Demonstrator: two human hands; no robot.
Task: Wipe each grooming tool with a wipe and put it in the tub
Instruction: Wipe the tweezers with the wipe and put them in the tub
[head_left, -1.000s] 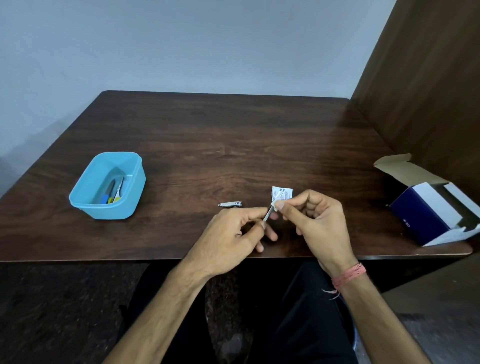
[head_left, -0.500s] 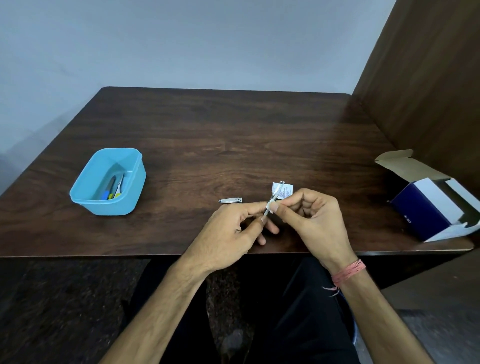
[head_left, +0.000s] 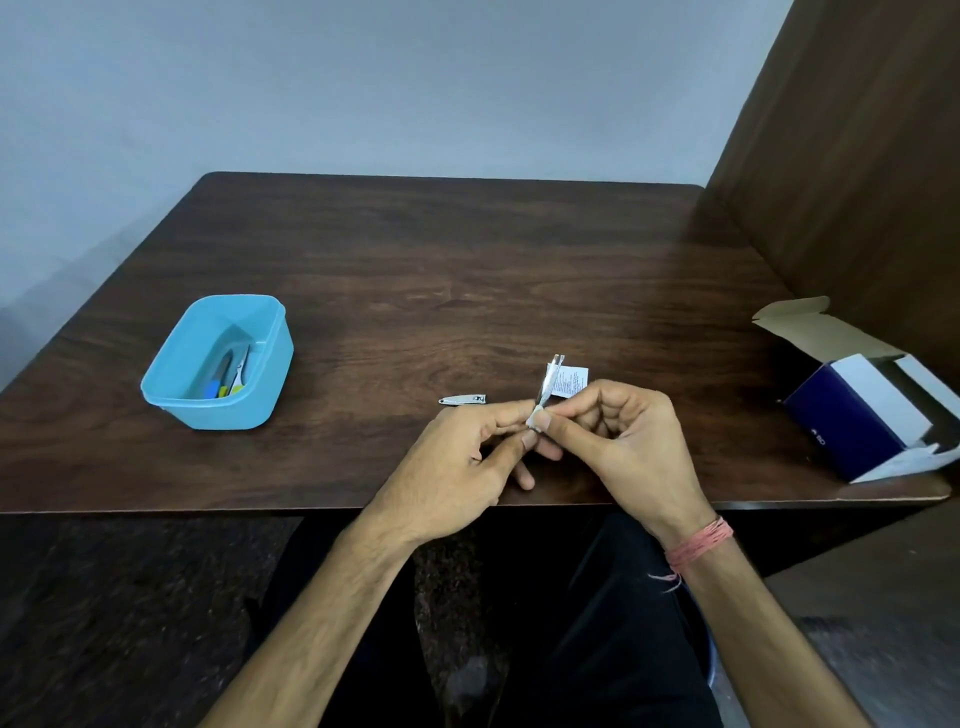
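Observation:
Over the table's near edge, my left hand (head_left: 457, 467) pinches the lower end of a slim metal grooming tool (head_left: 548, 382) that points up and away. My right hand (head_left: 623, 441) pinches a small white wipe (head_left: 535, 417) around the tool's lower shaft, next to the left fingertips. A small silver nail clipper (head_left: 462, 399) lies flat on the table just left of my hands. The light blue tub (head_left: 176, 402) stands at the left with several tools inside.
A torn white wipe sachet (head_left: 574, 379) lies on the dark wooden table (head_left: 467, 270) just behind my hands. An open blue and white cardboard box (head_left: 872, 410) sits at the table's right edge, beside a brown wall panel (head_left: 857, 156).
The metal tool has tilted more upright, and more of it shows above my fingers. The wipe sits lower on the shaft. Both hands stay in the same spot.

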